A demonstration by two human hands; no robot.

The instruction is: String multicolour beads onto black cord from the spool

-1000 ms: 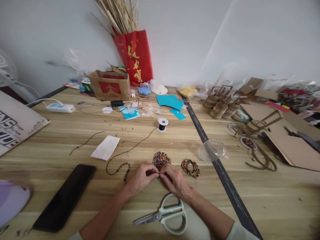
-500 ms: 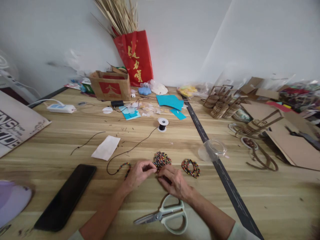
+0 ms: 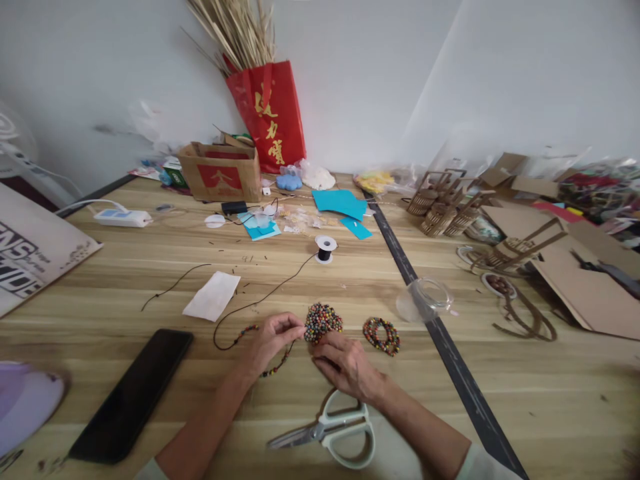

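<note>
My left hand (image 3: 270,339) pinches a black cord strung with coloured beads (image 3: 277,365), which hangs in a short loop beneath the fingers. The cord (image 3: 260,300) runs back across the wooden table to a small spool (image 3: 325,249). A pile of loose multicoloured beads (image 3: 323,320) lies just beyond my fingertips. My right hand (image 3: 345,363) rests beside that pile with its fingers curled and pinched; what they hold is too small to see. A finished bead bracelet (image 3: 381,334) lies to the right.
White-handled scissors (image 3: 330,430) lie near my right wrist. A black phone (image 3: 133,393) and white paper (image 3: 211,295) sit to the left, a clear plastic lid (image 3: 425,300) to the right. Cardboard pieces, a red bag, a box and a power strip crowd the far edge.
My hands have drawn apart. The left hand rose and moved left, pulling the beaded cord off the table so it dangles; the right hand stayed by the bead pile.
</note>
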